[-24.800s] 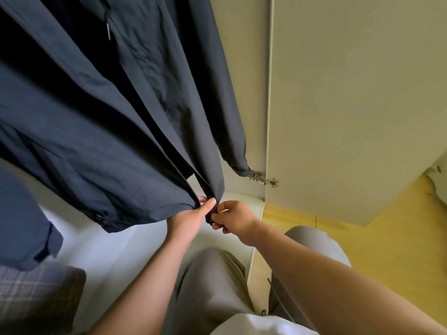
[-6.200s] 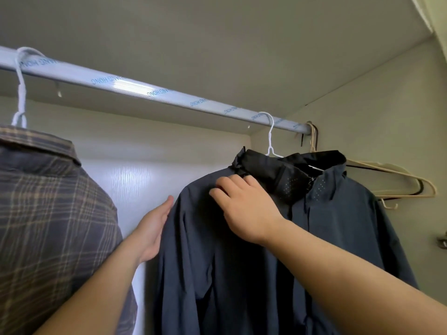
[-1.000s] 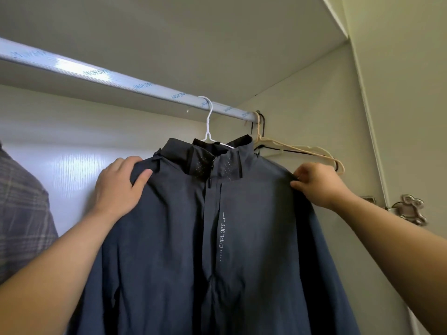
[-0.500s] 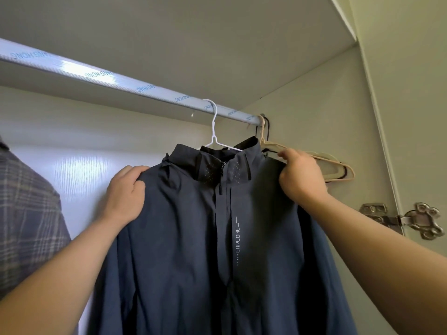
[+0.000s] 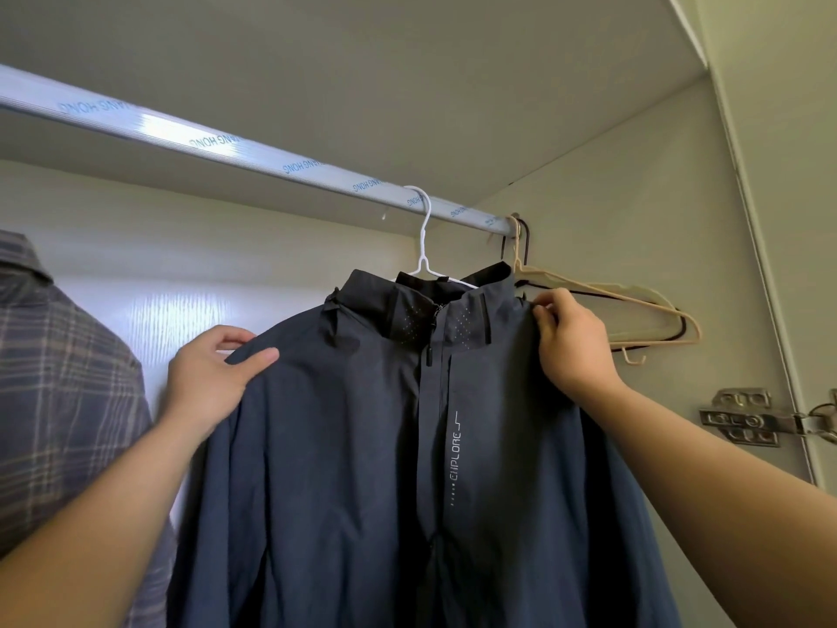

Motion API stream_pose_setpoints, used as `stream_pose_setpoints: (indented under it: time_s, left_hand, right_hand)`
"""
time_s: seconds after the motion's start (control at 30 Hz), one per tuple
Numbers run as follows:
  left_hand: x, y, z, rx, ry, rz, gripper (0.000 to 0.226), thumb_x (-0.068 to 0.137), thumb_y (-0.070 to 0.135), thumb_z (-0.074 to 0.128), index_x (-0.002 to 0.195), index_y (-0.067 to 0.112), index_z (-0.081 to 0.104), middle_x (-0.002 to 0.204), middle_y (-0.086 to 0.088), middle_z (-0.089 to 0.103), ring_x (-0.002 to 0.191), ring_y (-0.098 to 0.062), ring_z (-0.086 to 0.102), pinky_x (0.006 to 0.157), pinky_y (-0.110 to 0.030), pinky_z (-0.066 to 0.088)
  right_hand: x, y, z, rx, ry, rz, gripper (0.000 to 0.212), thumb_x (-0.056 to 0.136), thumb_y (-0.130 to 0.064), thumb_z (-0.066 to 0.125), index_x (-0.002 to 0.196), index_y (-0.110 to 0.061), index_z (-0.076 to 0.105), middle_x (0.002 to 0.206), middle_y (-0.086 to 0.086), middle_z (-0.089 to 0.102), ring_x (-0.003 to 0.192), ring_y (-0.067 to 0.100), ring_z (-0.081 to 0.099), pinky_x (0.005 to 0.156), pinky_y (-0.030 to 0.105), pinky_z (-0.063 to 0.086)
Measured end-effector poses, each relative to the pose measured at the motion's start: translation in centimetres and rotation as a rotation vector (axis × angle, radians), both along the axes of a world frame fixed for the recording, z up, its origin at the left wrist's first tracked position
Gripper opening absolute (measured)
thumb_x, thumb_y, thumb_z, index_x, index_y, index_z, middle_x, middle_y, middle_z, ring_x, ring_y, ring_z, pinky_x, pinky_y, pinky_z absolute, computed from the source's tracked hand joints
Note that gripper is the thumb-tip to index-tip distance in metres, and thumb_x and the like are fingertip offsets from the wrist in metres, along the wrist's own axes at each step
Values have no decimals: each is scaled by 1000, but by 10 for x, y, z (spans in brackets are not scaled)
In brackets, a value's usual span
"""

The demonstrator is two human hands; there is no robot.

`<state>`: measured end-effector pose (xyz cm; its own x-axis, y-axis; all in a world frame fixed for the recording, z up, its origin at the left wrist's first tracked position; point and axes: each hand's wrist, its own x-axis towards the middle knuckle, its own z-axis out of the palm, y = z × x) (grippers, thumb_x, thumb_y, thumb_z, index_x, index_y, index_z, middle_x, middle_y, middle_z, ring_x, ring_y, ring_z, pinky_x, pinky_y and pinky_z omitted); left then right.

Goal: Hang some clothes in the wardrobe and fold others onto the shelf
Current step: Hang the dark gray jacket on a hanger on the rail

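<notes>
Pale-walled wardrobe interior (image 5: 634,197) – being viewed from below, with the ceiling panel overhead.

Dark navy zip-front jacket with a stand collar and pale lettering down the chest (image 5: 362,446) – being carried on a hanger at the right end of the rail, front facing outward, zip closed.

Grey-brown plaid shirt (image 5: 68,401) – being hung at the far left, apart from the jacket.

Silver metal hanging rail with blue printed film (image 5: 226,142) – being crossed diagonally from upper left to the right wall.

Left hand (image 5: 208,378) – the jacket's left-side shoulder is being gripped, thumb laid across the front, fingers curled behind the fabric.

Right hand (image 5: 570,342) – the opposite shoulder, just beside the collar, is being pinched by curled fingers.

Thin white wire hanger (image 5: 425,237) – being hooked over the rail, its arms inside the jacket's collar.

Beige plastic hanger (image 5: 634,294) and a dark one behind it – being kept bare against the right wall.

Steel door hinge (image 5: 743,419) – being shown on the right wall.
</notes>
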<state>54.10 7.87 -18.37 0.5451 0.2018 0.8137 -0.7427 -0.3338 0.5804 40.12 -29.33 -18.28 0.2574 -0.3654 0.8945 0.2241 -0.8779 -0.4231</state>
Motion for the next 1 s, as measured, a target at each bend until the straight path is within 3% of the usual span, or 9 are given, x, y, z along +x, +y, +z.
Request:
stream_pose_setpoints:
  time_s: [0.13, 0.23, 0.33, 0.43, 0.6, 0.73, 0.9, 1.0]
  left_hand:
    - [-3, -2, -1, 88, -161, 156, 17, 81, 27, 81, 93, 20, 72, 84, 1, 68, 81, -21, 61, 72, -18, 44]
    - [-7, -3, 0, 181, -265, 226, 11, 87, 24, 74, 97, 19, 72, 75, -2, 65, 72, -24, 58, 68, -27, 43]
    - [-6, -4, 5, 240, -332, 310, 11, 92, 23, 69, 98, 14, 73, 86, -5, 72, 80, -26, 63, 72, -31, 41]
    - [-3, -8, 16, 233, -342, 333, 15, 95, 25, 65, 96, 13, 73, 91, -5, 73, 87, -28, 64, 73, -32, 43]
    - [4, -35, 43, 186, -164, 243, 24, 100, 30, 53, 98, 15, 71, 93, -3, 70, 91, -28, 60, 79, -34, 45]
    - [20, -51, 57, 203, 44, -68, 36, 98, 31, 50, 86, 3, 68, 83, -7, 66, 80, -23, 55, 73, -33, 40]
    - [16, -34, 47, 53, 230, -353, 23, 102, 28, 54, 95, 13, 70, 93, -3, 70, 84, -19, 64, 85, -33, 49]
    - [15, -21, 36, 5, 327, -429, 20, 100, 33, 57, 99, 17, 69, 96, -4, 71, 85, -19, 67, 78, -29, 52]
  right_hand:
    - [-3, -3, -1, 16, -3, 38, 20, 105, -23, 43, 106, -13, 60, 101, 12, 67, 95, 33, 57, 75, 35, 40]
    - [-5, -2, 2, 32, 8, 40, 24, 105, -23, 42, 108, -11, 62, 105, 12, 65, 100, 32, 56, 77, 31, 35]
    - [-6, -2, 5, 18, 23, 18, 26, 105, -22, 43, 109, -9, 64, 107, 13, 62, 103, 31, 53, 80, 30, 33]
    - [-9, -3, 6, 73, 28, 70, 24, 104, -23, 43, 105, -11, 64, 100, 5, 62, 94, 23, 53, 80, 27, 34]
    - [-8, -10, 7, 89, 37, 85, 23, 104, -24, 45, 102, -14, 65, 96, -1, 61, 93, 18, 51, 80, 25, 33]
    - [-10, -15, 11, 43, 64, 84, 23, 104, -24, 45, 105, -14, 66, 100, 0, 63, 94, 18, 51, 80, 25, 33]
    - [-20, -26, 18, 6, 103, 130, 19, 104, -24, 47, 102, -19, 65, 100, 1, 66, 97, 20, 58, 82, 28, 39]
    - [-26, -29, 20, 12, 113, 160, 20, 103, -24, 48, 103, -15, 66, 100, 4, 69, 95, 21, 60, 80, 27, 39]
